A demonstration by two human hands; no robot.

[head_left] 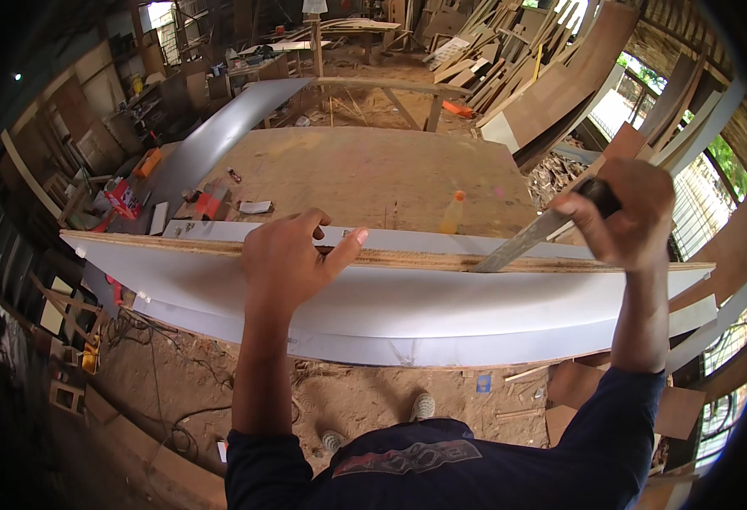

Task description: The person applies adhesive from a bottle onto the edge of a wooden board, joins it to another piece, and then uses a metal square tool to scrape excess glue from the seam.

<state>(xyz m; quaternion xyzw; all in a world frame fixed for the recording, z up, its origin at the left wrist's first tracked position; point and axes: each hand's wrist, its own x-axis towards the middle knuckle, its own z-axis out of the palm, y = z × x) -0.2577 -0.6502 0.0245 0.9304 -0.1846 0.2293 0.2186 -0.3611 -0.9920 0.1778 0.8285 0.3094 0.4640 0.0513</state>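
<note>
In the head view, a long white-faced panel point(441, 302) stands across the bench with its layered plywood edge point(416, 257) up. My right hand point(624, 212) is closed round the dark handle of a flat metal file or blade point(518, 244), whose far end lies on that edge, right of centre. My left hand point(292, 255) rests at the top of the panel, left of centre, thumb and fingers apart and curved over the edge. Behind the panel is a plywood tabletop point(365, 170) with a bottle of yellow liquid point(451, 217).
A curved silver sheet point(220, 136) and a red box point(122, 198) lie at back left. Stacked boards point(573, 81) lean at the back right. Cables point(182, 429) lie on the dirt floor point(169, 374) near my feet.
</note>
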